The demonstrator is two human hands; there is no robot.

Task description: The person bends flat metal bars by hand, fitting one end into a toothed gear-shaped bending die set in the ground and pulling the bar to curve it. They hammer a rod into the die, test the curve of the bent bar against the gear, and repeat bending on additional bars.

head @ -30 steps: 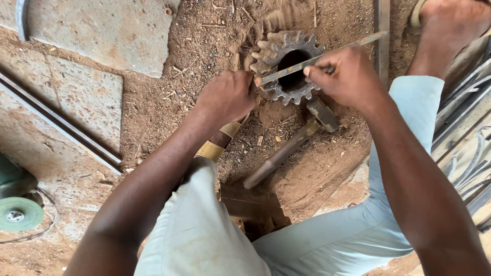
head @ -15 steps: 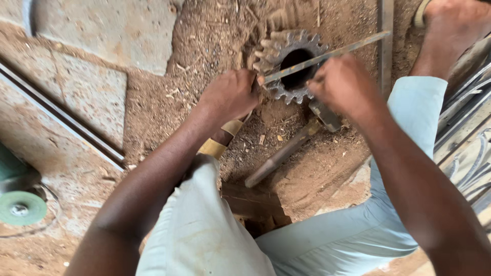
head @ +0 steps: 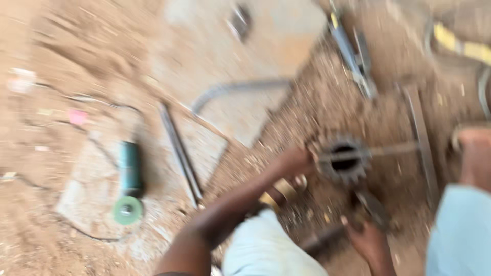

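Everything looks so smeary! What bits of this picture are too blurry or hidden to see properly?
- Gear, head view: motion blur smears its teeth.
- Left hand: blurred beside the gear; whether it touches is unclear.
- Right hand: blur hides whether it grips the hammer.
- Green grinder: details smeared.
- Foot: cut off by the right edge.

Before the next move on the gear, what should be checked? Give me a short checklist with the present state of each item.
1. Left hand rests against the toothed gear: ok.
2. Right hand is at the hammer handle; whether the grip is closed: cannot tell, blurred.
3. Thin metal rod lies across the gear bore: ok.
4. Angle grinder lies apart, away from both hands: ok.
5. View sharp enough to judge: not ok.
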